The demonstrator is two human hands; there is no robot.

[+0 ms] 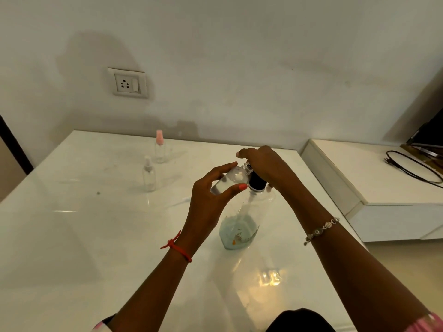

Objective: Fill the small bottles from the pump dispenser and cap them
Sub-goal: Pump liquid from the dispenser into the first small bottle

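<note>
We see the left hand (211, 195) gripping a small clear bottle (227, 182), thumb on the near side and fingers curled round the far side. The bottle is held in the air and tilted, neck up and to the right, its mouth right at the top of the pump dispenser (239, 226). There is a whitish patch inside it near the neck; we cannot tell how full it is.

The right hand (263, 164) sits on top of the dispenser with its fingers curled down over the pump head, grasping it. The head and nozzle are mostly hidden under that hand. Below the hand we see the black collar (257, 180), then the clear body with pale blue liquid low in it. The dispenser stands upright on the white counter (84, 224), near the middle and just right of the left hand.

There are two more small bottles on the counter, back left and well apart from the hands. Both are upright with caps on: the pink-capped bottle (160, 149) farther back near the wall, and the white-capped bottle (148, 174) just in front of it. Both look clear; we can't tell their contents.

We also note a red thread (178, 248) on the left wrist and a beaded bracelet (321, 230) on the right wrist. There is a wall socket (127, 83) above the counter on the left. A low white cabinet (383, 188) stands beside the counter on the right, with a black cable (412, 168) lying on it.
</note>
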